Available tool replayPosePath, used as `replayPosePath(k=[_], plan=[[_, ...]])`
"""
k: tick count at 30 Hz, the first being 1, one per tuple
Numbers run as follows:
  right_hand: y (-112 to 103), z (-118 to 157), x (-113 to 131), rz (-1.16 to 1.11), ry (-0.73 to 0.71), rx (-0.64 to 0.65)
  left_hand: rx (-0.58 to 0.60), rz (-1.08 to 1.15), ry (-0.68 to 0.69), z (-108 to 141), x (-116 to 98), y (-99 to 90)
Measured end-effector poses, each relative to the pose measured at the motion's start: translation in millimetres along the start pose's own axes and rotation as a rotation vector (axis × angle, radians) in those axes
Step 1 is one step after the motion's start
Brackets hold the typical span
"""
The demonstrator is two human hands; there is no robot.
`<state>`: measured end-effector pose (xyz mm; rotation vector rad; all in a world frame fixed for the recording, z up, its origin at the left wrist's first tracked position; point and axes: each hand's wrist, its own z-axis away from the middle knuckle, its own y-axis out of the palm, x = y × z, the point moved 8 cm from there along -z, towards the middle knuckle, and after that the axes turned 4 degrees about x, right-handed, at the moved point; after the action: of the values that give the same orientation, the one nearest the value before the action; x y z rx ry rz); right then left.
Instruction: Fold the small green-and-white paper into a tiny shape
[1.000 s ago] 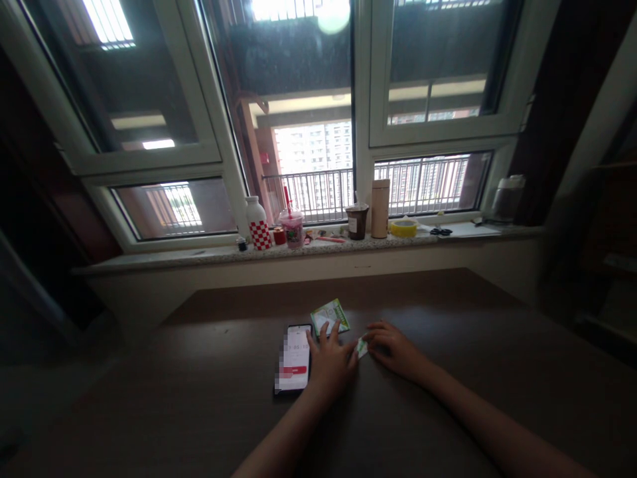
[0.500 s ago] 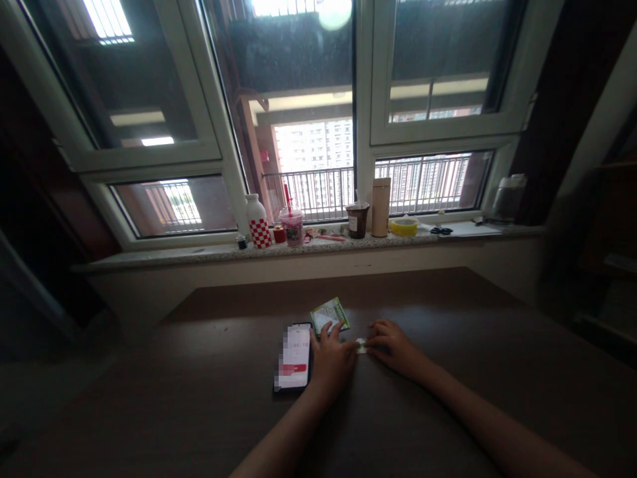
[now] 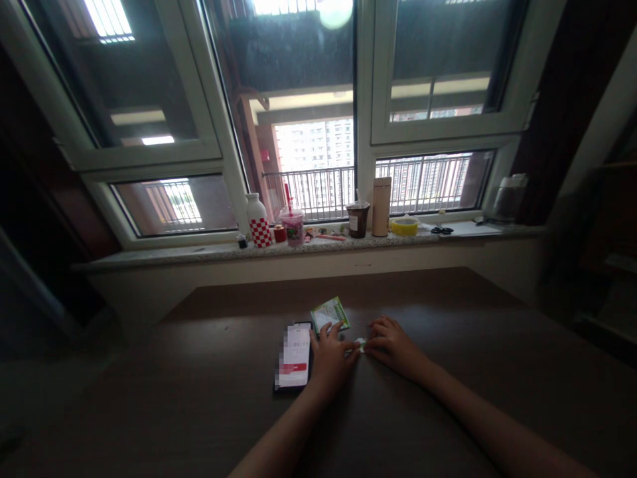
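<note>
Between my hands, just above the dark table (image 3: 199,398), is a small white-and-green piece (image 3: 361,344), too small to identify. My left hand (image 3: 332,355) pinches its left end with thumb and forefinger, the other fingers spread. At its right end, my right hand (image 3: 393,344) grips it with the fingers curled together. A flat green-and-white packet (image 3: 330,315) lies beyond my left fingertips. Left of that hand rests a phone (image 3: 296,356) with a lit screen showing a timer and a red button.
Along the stone windowsill (image 3: 213,254) stand a red-checked white bottle (image 3: 259,222), a pink drink cup (image 3: 292,228), a dark drink cup (image 3: 357,219) and a beige flask (image 3: 381,207). Farther right are a yellow tape roll (image 3: 404,228) and black-handled scissors (image 3: 441,230).
Both hands stay nearly in place, with slight finger shifts on the small piece, which appears a little tilted. The phone's timer digits have changed.
</note>
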<state>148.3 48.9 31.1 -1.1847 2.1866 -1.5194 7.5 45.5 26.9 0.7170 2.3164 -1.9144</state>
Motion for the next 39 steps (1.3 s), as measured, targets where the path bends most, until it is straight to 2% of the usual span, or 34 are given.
replayPosePath(k=[10, 22, 30, 39], plan=[[6, -2, -3, 0.009, 0.052, 0.01, 0.034, 0.026, -0.034, -1, -2, -0.6], [14, -1, -11, -0.018, 0.305, 0.015, -0.027, 0.034, 0.005, -1, -7, -6.0], [8, 3, -14, -0.098, 0.323, -0.027, -0.001, 0.065, -0.061, -3, -4, -4.8], [12, 3, -22, -0.089, 0.42, -0.024, -0.01, 0.084, -0.09, -1, -6, -3.5]])
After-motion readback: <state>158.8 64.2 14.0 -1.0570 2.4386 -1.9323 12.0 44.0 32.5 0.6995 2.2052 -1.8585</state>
